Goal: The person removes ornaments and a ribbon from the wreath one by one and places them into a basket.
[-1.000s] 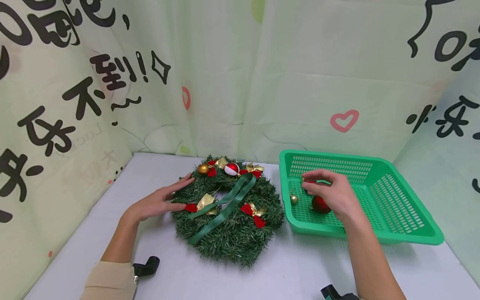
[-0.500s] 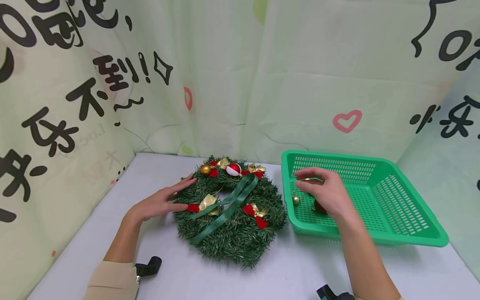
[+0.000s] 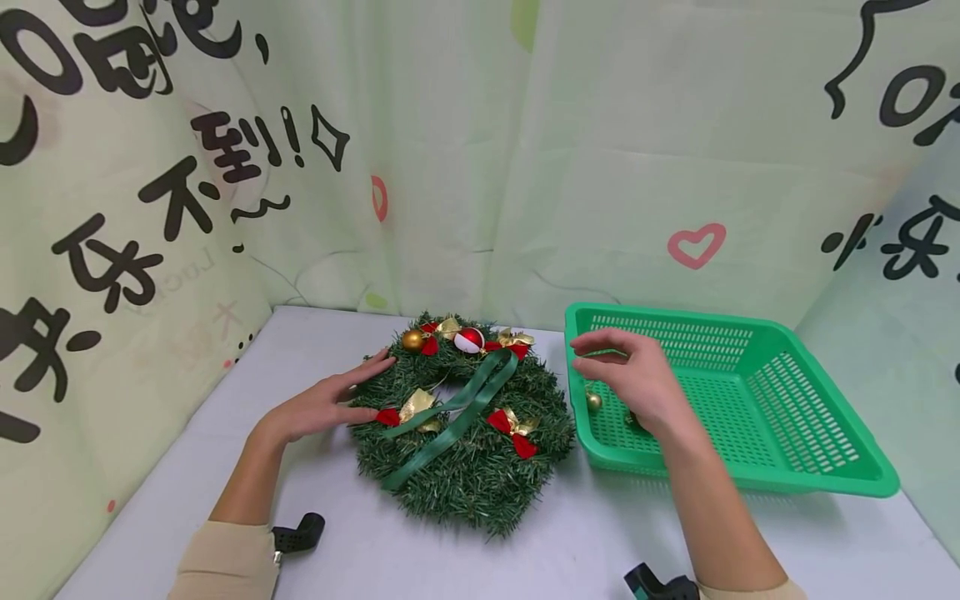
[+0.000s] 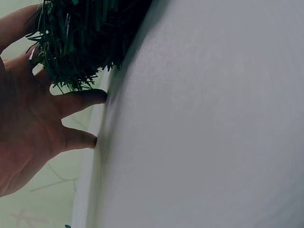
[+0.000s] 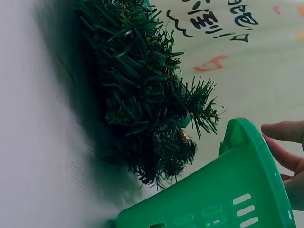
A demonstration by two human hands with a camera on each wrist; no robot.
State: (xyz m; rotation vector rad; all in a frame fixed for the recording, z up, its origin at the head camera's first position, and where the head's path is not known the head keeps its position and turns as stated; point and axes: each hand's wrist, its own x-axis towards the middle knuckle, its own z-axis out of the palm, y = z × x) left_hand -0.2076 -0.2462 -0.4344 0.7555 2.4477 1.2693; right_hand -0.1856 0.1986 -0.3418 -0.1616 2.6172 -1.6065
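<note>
My left hand [image 3: 318, 408] rests with spread fingers against the left side of a green artificial wreath [image 3: 480, 493]. In the left wrist view, its little finger and ring finger reach the table. Gold-and-red bows [image 3: 514, 431], a gold ball [image 3: 412, 340] and a red-and-white ball [image 3: 468, 340] decorate the wreath, and a dark green ribbon [image 3: 450, 433] lies across it. My right hand [image 3: 633, 379] is over the left part of the green basket [image 3: 697, 317], thumb and fingers bent toward each other. I cannot tell whether they hold anything. A small gold ball [image 3: 594, 402] lies below them.
The basket stands right beside the wreath on the white table [image 3: 420, 567]. In the right wrist view, the basket's wall [image 5: 204, 190] rises between the wreath [image 5: 133, 95] and my right fingers [image 5: 282, 130]. A printed curtain [image 3: 600, 167] hangs behind and around the table.
My right hand has moved left in the basket, toward the wreath. The dark red balls seen near it earlier are now hidden from view. My left hand stays on the wreath.
</note>
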